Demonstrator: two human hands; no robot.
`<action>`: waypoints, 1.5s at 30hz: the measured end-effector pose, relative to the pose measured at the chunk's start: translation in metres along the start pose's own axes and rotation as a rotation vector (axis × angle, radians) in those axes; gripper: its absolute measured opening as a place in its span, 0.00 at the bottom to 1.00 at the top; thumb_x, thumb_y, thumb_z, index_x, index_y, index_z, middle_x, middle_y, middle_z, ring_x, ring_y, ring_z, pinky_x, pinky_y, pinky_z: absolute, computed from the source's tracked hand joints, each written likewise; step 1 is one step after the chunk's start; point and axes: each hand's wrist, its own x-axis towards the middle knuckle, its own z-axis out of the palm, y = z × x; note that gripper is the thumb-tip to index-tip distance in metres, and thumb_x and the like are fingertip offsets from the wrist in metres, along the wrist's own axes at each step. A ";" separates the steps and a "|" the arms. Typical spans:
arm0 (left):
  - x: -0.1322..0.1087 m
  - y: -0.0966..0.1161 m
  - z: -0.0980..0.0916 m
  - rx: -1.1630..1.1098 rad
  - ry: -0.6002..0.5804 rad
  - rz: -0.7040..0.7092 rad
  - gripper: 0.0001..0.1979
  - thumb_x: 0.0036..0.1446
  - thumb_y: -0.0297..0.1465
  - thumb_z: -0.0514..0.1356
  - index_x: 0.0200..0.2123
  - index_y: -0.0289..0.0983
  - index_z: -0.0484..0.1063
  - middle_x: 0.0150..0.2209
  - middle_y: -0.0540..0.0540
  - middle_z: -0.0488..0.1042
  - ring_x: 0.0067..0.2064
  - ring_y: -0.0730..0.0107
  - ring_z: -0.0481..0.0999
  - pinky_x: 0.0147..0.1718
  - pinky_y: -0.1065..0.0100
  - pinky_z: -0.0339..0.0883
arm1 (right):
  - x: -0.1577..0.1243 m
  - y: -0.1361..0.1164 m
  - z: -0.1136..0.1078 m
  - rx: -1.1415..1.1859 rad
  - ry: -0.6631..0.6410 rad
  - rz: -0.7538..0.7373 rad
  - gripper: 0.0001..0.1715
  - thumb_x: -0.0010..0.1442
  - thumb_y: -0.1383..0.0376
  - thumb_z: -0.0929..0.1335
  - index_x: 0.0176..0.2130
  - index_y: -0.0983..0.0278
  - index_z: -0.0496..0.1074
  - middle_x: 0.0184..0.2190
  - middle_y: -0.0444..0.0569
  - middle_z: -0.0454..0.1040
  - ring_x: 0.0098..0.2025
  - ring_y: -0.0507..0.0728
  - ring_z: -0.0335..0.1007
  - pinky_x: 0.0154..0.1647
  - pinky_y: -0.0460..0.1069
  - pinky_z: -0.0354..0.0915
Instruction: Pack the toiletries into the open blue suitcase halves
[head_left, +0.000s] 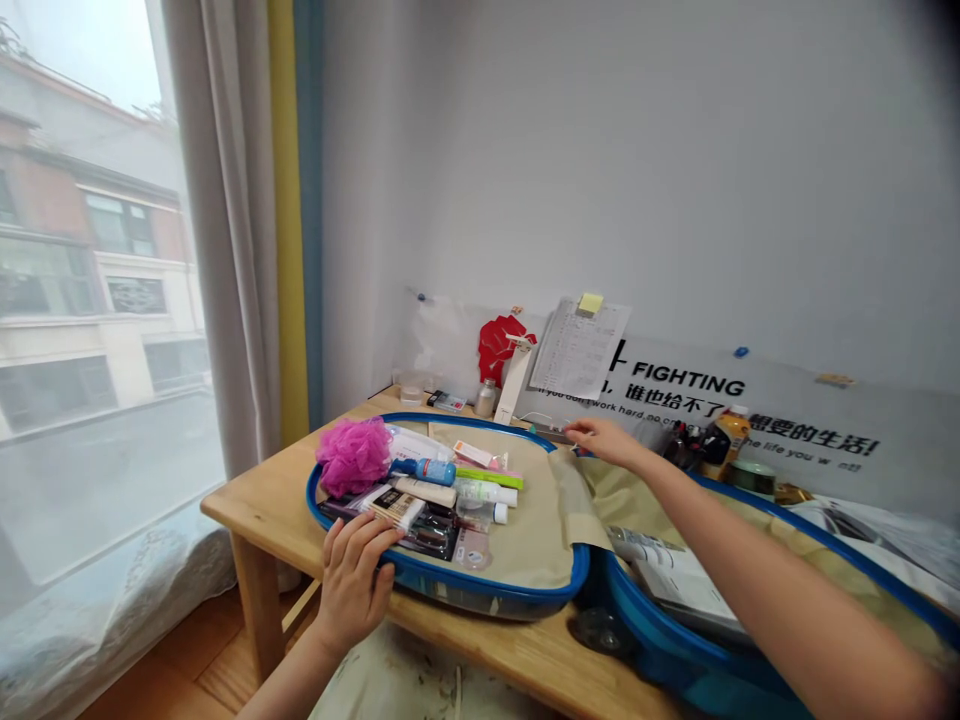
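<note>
The left hand (352,580) clamps curled fingers on the blue plastic rim (450,572) of an open, beige-lined suitcase (529,530); the right hand (607,443), fingers extended together, reaches just beside its far rim (487,424).

The left hand (352,580) and right hand (607,443) are bare, like the 2 forearms (757,570) behind them; just below the table (255,497) edge shows a pale cream garment (420,680) with a thin dark streak down it.
</note>
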 end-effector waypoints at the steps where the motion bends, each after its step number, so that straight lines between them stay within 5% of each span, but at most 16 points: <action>1: 0.000 0.000 0.000 0.002 -0.001 0.001 0.14 0.60 0.31 0.49 0.47 0.40 0.68 0.44 0.43 0.74 0.53 0.61 0.66 0.61 0.55 0.45 | -0.008 0.020 -0.007 -0.011 0.009 0.040 0.18 0.61 0.57 0.62 0.45 0.63 0.72 0.39 0.51 0.76 0.33 0.53 0.73 0.44 0.51 0.68; 7: -0.002 -0.002 0.002 0.006 0.010 0.000 0.15 0.59 0.31 0.49 0.47 0.40 0.68 0.45 0.43 0.73 0.53 0.60 0.66 0.61 0.55 0.45 | -0.062 0.114 -0.008 -0.082 -0.074 0.235 0.06 0.45 0.65 0.68 0.28 0.63 0.75 0.30 0.54 0.78 0.32 0.61 0.74 0.41 0.55 0.68; 13: -0.003 -0.003 0.002 0.019 -0.008 0.006 0.14 0.60 0.31 0.48 0.47 0.39 0.68 0.45 0.42 0.72 0.53 0.60 0.65 0.61 0.54 0.45 | -0.077 0.147 0.015 -0.016 -0.264 0.237 0.11 0.40 0.64 0.71 0.29 0.62 0.77 0.34 0.53 0.79 0.41 0.63 0.74 0.43 0.52 0.68; 19: -0.002 -0.003 0.002 0.016 0.002 0.015 0.14 0.60 0.31 0.48 0.48 0.40 0.67 0.44 0.42 0.72 0.52 0.59 0.65 0.60 0.54 0.46 | -0.061 0.145 0.032 0.009 -0.468 0.179 0.22 0.37 0.63 0.71 0.36 0.64 0.77 0.34 0.50 0.78 0.40 0.60 0.74 0.41 0.49 0.68; 28: -0.003 -0.004 0.002 0.009 0.004 0.006 0.14 0.60 0.31 0.48 0.47 0.39 0.68 0.44 0.42 0.72 0.54 0.59 0.65 0.60 0.54 0.46 | -0.053 0.130 0.047 -0.087 -0.423 0.190 0.19 0.31 0.69 0.70 0.30 0.62 0.76 0.30 0.48 0.77 0.37 0.61 0.73 0.37 0.51 0.66; 35: -0.006 -0.004 0.004 0.000 -0.007 -0.022 0.15 0.60 0.32 0.49 0.47 0.40 0.69 0.45 0.43 0.73 0.54 0.59 0.66 0.60 0.53 0.46 | -0.062 0.121 0.025 -0.039 -0.209 0.245 0.19 0.32 0.69 0.69 0.31 0.62 0.72 0.29 0.48 0.74 0.34 0.58 0.71 0.32 0.49 0.65; 40: -0.004 -0.004 0.003 0.001 0.005 -0.004 0.14 0.60 0.31 0.49 0.47 0.40 0.68 0.44 0.43 0.73 0.53 0.60 0.66 0.60 0.53 0.46 | -0.073 0.115 -0.004 0.038 -0.010 0.301 0.20 0.45 0.59 0.67 0.39 0.64 0.69 0.27 0.49 0.72 0.26 0.54 0.67 0.23 0.48 0.63; 45: -0.003 -0.003 0.003 0.005 -0.003 -0.007 0.15 0.60 0.31 0.49 0.47 0.40 0.68 0.44 0.42 0.73 0.53 0.60 0.66 0.60 0.54 0.45 | -0.072 0.083 -0.014 0.122 0.156 0.201 0.31 0.54 0.49 0.61 0.51 0.65 0.65 0.32 0.52 0.74 0.30 0.55 0.69 0.27 0.48 0.65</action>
